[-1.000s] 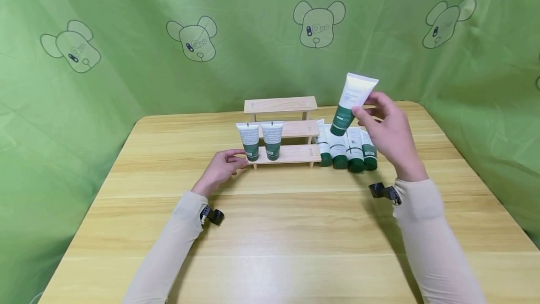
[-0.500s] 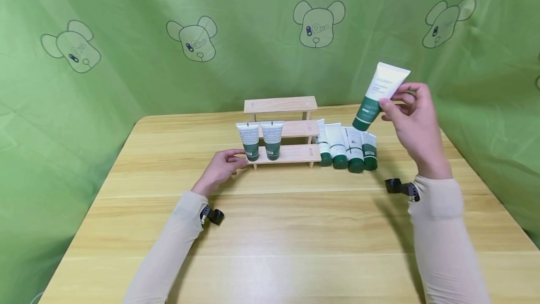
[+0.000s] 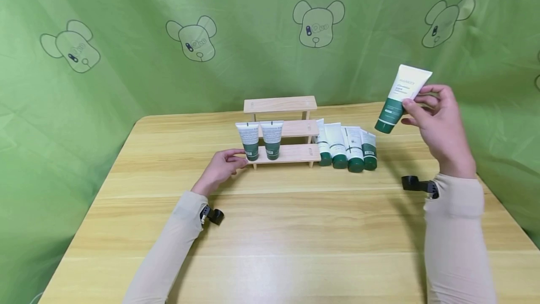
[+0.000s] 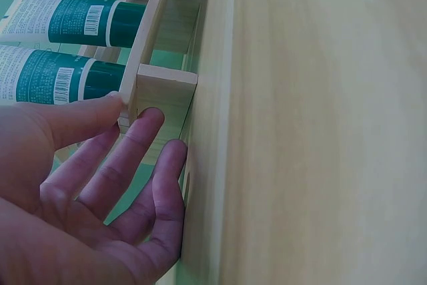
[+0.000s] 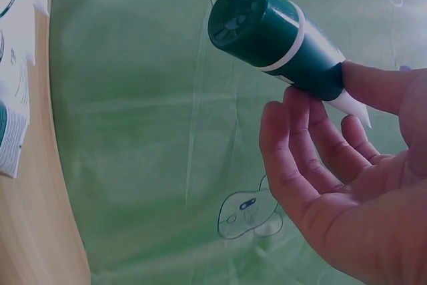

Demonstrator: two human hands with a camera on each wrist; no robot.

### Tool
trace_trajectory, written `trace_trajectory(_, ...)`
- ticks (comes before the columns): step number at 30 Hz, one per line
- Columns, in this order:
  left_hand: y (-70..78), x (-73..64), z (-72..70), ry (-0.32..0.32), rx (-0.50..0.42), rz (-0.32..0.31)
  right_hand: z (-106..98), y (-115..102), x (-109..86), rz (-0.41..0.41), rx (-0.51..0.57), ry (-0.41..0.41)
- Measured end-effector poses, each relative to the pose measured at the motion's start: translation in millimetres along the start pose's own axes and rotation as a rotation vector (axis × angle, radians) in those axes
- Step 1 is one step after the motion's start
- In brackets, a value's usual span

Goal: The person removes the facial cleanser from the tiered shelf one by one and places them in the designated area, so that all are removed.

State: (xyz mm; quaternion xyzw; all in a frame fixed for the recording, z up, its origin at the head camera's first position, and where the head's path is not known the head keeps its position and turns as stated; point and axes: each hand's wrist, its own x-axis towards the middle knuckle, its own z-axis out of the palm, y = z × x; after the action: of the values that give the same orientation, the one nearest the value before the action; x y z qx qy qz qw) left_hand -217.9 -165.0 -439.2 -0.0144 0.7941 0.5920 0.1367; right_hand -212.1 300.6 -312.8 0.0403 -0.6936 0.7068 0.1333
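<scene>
In the head view my right hand (image 3: pixel 440 123) pinches a white and green squeeze tube (image 3: pixel 402 98) above the table's right side. The tube leans, green cap down, and the right wrist view shows its cap (image 5: pixel 243 18) end-on, thumb on one side and fingertips on the other. My left hand (image 3: pixel 221 168) pinches the left end of the lowest step of a three-tier wooden stand (image 3: pixel 293 154), thumb at the step's edge (image 4: pixel 127 91). On that step, two similar tubes stand upright on their caps, one at the left end (image 3: pixel 249 140) and one beside it (image 3: pixel 272 140).
Several more white and green tubes (image 3: pixel 339 147) lie side by side on the wooden table (image 3: pixel 270 229), just right of the stand. A green cloth (image 3: pixel 253 69) with mouse-like drawings hangs behind and at both sides of the table. Each wrist wears a small black camera.
My right hand has carried its tube rightward, away from the tubes lying by the stand. My left hand and the stand have stayed in place.
</scene>
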Motion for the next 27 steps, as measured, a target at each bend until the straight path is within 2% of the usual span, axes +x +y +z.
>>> trace_trajectory(9, 0.1, 0.4, -0.5, -0.003, -0.009, 0.000, -16, 9, 4.9, 0.082, -0.024, -0.002)
trace_trajectory(24, -0.9, 1.5, 0.0, 0.004, 0.003, -0.006, -37, 37, 15.6, 0.188, -0.231, -0.039)
trace_trajectory(27, -1.4, 1.5, -0.4, 0.002, 0.002, -0.006, -40, 45, 17.6, 0.226, -0.230, -0.061)
